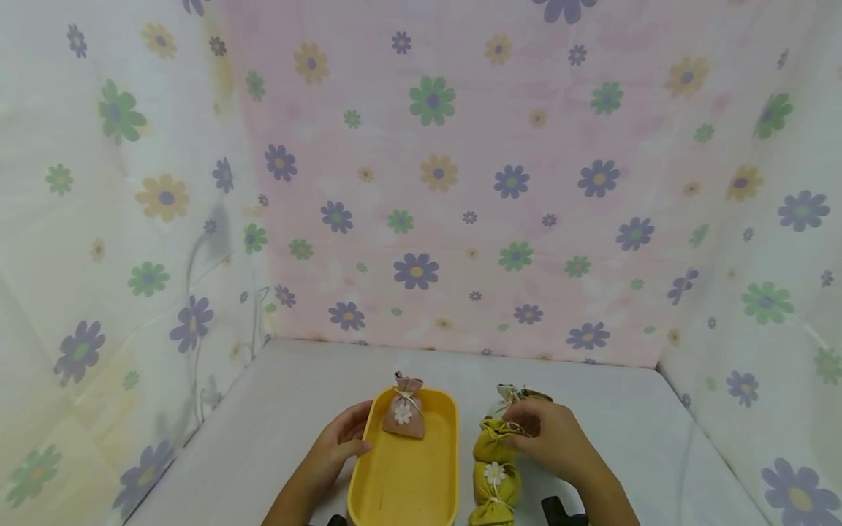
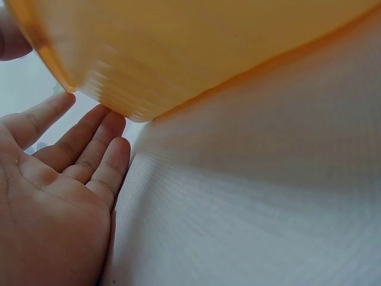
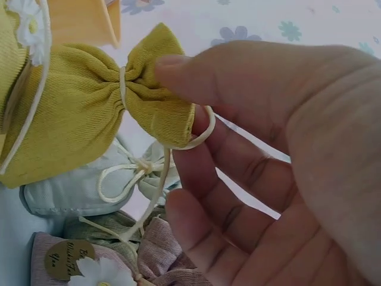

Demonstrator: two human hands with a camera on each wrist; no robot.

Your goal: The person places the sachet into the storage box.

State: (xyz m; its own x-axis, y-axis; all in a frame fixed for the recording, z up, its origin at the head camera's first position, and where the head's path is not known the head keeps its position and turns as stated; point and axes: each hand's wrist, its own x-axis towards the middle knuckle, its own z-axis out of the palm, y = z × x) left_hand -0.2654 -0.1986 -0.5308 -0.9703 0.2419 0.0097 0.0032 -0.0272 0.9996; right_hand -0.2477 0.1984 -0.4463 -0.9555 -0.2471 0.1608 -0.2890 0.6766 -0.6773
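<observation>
Holding the tray (image 1: 408, 482) by its left side in the head view, the left hand (image 1: 332, 446) has its thumb over the rim and its other fingers along the outside. A pink bag (image 1: 406, 422) lies at the tray's far end, its neck over the rim. To the tray's right, the right hand (image 1: 555, 440) pinches the top of a yellow bag (image 1: 492, 443); a second yellow bag (image 1: 495, 494) lies just nearer the person, on the table (image 1: 296, 394).

In the left wrist view, the fingertips, slightly bent, meet the tray's edge and wall.

In the right wrist view, thumb and fingers grip the yellow bag's mouth, above its cord (image 3: 123, 89). Below it are a pale bag (image 3: 71, 185) with a bow (image 3: 144, 168) and a mauve bag (image 3: 44, 280) with a round tag (image 3: 69, 259).
</observation>
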